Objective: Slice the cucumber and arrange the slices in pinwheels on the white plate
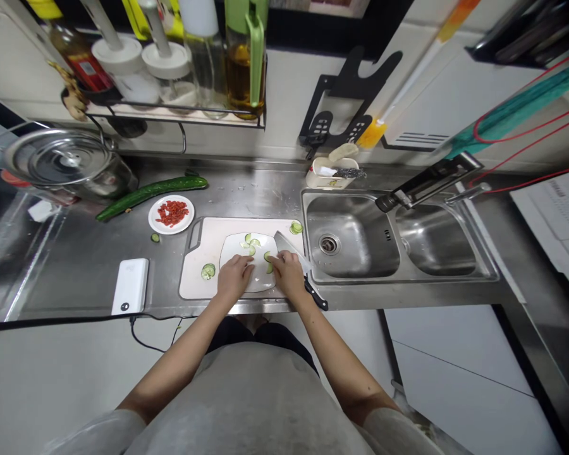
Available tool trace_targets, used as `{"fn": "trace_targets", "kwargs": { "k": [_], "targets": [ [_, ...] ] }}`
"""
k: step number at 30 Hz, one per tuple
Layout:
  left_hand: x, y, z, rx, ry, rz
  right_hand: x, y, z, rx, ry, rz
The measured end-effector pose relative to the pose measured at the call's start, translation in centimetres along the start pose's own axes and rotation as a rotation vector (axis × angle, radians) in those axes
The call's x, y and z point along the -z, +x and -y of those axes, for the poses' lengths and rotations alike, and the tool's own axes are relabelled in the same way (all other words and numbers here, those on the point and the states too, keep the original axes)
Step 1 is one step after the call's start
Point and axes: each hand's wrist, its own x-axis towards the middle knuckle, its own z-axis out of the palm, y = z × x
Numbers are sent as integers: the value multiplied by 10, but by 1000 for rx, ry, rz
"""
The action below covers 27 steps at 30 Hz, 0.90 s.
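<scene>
Grey shirt (260,404) | left hand (234,275), right hand (289,273) on white plate (231,248) | cucumber slices (255,242)

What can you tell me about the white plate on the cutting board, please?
The white plate is a rounded square, glossy like ceramic, lying flat on the pale cutting board. A few thin cucumber slices lie on its far and right parts. The left hand rests on its near-left edge, the right hand on its near-right edge. A knife lies close along its right side.

Knife (287,244) and sink (360,253) right of plate (234,251)
</scene>
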Motion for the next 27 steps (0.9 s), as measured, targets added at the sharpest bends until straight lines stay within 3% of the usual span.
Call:
{"fn": "trace_targets", "kwargs": {
  "k": [7,14,18,27],
  "targets": [
    [16,-23,13,15,14,-54,-3,6,-8,100,-91,50],
    [-6,-18,-17,-235,213,209,-1,9,-10,119,-101,-8],
    [-13,-12,-28,-217,297,261,0,15,-15,168,-122,-3],
    [-16,-11,-25,-205,319,288,-8,17,-18,189,-122,-26]
  ]
}}
